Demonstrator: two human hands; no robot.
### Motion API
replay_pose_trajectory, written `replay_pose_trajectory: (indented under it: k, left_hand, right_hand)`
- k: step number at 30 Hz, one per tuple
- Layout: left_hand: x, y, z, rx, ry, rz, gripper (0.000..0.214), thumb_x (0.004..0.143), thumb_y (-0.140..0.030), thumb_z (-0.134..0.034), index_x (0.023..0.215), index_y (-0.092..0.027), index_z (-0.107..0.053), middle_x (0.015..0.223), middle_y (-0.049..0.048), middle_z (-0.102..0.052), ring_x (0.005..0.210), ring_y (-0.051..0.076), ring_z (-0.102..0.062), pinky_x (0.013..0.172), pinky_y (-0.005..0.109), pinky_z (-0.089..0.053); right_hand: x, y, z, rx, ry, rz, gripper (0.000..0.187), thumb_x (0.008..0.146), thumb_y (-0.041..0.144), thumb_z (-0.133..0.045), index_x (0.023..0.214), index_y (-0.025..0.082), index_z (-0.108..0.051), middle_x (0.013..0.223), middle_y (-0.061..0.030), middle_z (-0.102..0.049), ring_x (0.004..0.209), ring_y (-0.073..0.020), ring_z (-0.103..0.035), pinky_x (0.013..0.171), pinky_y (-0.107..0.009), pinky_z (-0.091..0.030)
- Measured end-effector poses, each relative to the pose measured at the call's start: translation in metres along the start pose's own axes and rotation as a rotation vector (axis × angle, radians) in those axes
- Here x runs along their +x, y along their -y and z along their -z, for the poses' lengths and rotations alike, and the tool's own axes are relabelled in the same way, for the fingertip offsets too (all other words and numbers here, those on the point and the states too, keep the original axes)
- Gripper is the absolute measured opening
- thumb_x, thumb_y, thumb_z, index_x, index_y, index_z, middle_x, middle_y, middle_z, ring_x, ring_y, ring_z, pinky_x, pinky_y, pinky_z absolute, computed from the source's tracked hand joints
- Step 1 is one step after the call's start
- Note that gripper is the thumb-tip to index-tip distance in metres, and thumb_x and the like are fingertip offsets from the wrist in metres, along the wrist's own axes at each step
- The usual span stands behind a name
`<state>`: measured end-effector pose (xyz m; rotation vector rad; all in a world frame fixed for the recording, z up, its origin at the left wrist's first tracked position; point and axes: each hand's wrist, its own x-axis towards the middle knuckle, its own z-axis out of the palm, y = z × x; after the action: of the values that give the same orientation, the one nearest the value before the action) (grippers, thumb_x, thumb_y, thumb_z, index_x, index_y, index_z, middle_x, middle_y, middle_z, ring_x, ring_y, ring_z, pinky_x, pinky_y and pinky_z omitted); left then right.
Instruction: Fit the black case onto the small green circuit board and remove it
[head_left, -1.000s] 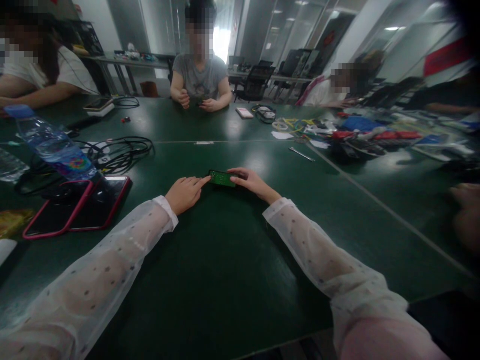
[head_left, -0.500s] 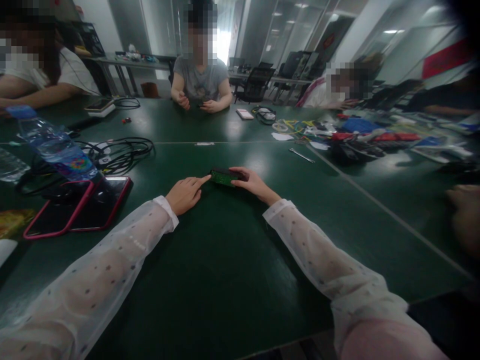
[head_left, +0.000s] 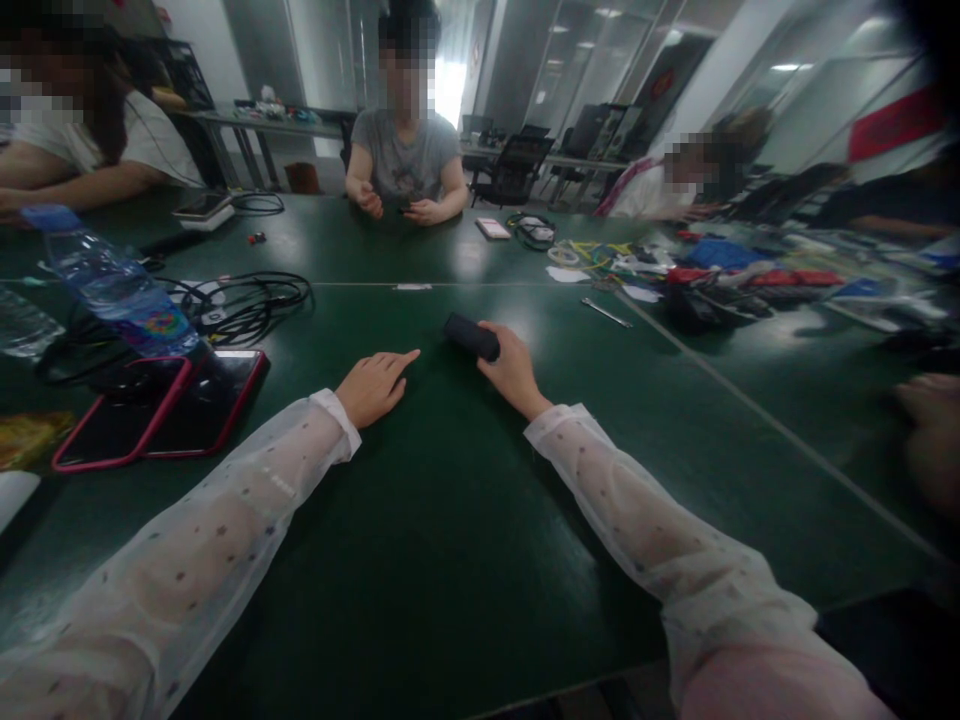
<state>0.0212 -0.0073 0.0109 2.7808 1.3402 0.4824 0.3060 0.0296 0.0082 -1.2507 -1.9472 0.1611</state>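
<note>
My right hand (head_left: 514, 365) grips a small black oblong device (head_left: 471, 337) at its right end, thumb on the near side and fingers over the far side. A plain dark face of it shows. It is held low over the dark green table (head_left: 465, 520); whether it touches the surface I cannot tell. My left hand (head_left: 373, 388) rests to the left of the device, apart from it. Its index finger points toward the device and the thumb stands out below, with nothing held.
Two phones with red-pink edges (head_left: 199, 410) lie at the left beside a leaning plastic bottle (head_left: 116, 285) and coiled black cables (head_left: 251, 305). A wrench-like metal tool (head_left: 606, 312) lies beyond my right hand. Cluttered cables and bags (head_left: 720, 265) spread at the right. People sit around the table.
My right hand has turned the device, so its green circuit-board side no longer shows and a black face does. My left index finger, earlier at its edge, is now apart from it.
</note>
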Motion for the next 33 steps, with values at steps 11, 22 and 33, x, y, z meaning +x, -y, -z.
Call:
replay_pose_trajectory:
  k: [11,22,33]
  left_hand:
    - [0.000,0.000,0.001,-0.002,0.014,0.016,0.052,0.101,-0.030,-0.036,0.151,-0.017,-0.030,0.138,0.0131,-0.055,0.126,0.026,-0.051,0.102,0.043,-0.041]
    - [0.001,0.002,-0.002,0.006,-0.004,0.007,0.044,0.100,-0.028,-0.040,0.142,-0.016,-0.044,0.139,0.0117,-0.055,0.127,0.025,-0.049,0.104,0.043,-0.041]
    - [0.001,0.003,-0.002,-0.008,0.001,-0.007,0.037,0.100,-0.027,-0.041,0.133,-0.017,-0.054,0.138,0.0102,-0.055,0.128,0.025,-0.049,0.105,0.044,-0.040]
  right_hand:
    - [-0.003,0.013,0.001,-0.018,0.183,0.166,0.059,0.083,0.025,-0.064,0.139,0.028,-0.045,0.148,-0.0076,-0.047,0.141,-0.0303,-0.038,0.115,-0.056,-0.029]
    - [-0.004,0.015,-0.004,-0.116,0.203,0.273,0.046,0.093,0.035,-0.054,0.137,0.027,-0.046,0.150,-0.0068,-0.046,0.141,-0.0277,-0.039,0.111,-0.055,-0.036]
    - [-0.005,0.003,-0.011,-0.110,0.154,0.141,0.075,0.089,0.051,-0.056,0.149,0.020,-0.023,0.145,-0.0196,-0.041,0.136,-0.0355,-0.041,0.110,-0.058,-0.038]
